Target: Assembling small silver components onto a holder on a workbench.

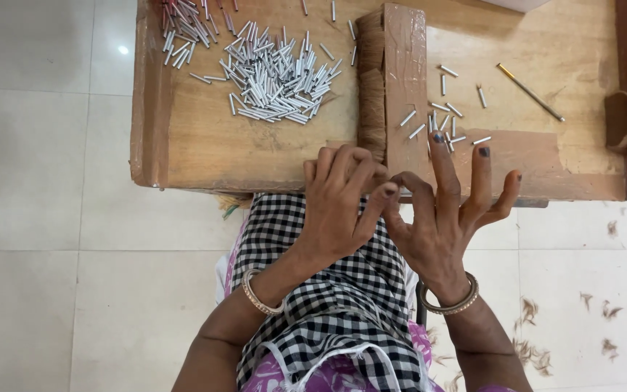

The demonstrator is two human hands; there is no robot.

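At the far left of the frame is a pale tiled floor (38, 181). Next comes a low wooden table (197, 145) that fills the top of the frame. At its upper left edge lies a small bunch of reddish metal tubes (183, 18). Just right of them is a big pile of little silver tubes (277, 80).

In the top middle stands a wooden block (404, 80) with a bundle of brown hair (373, 94) pressed against its left side.

Below it, near the table's front edge, is the left hand (339, 203). Its fingers are curled in, and the thumb points right, touching the right hand (440, 214). The right thumb and first finger are bent together in a pinch where the hands meet. I cannot tell what is pinched there; it is too small to see. The other three right fingers are spread and stick up over the table.

Just above those fingers lie a few loose silver tubes (448, 120). Further right is a thin gold stick (530, 92), and at the far right edge a brown curled ring (625, 120).

Under the hands is a black and white checked cloth (328, 290). Bits of brown hair (531, 348) lie on the floor at the lower right.
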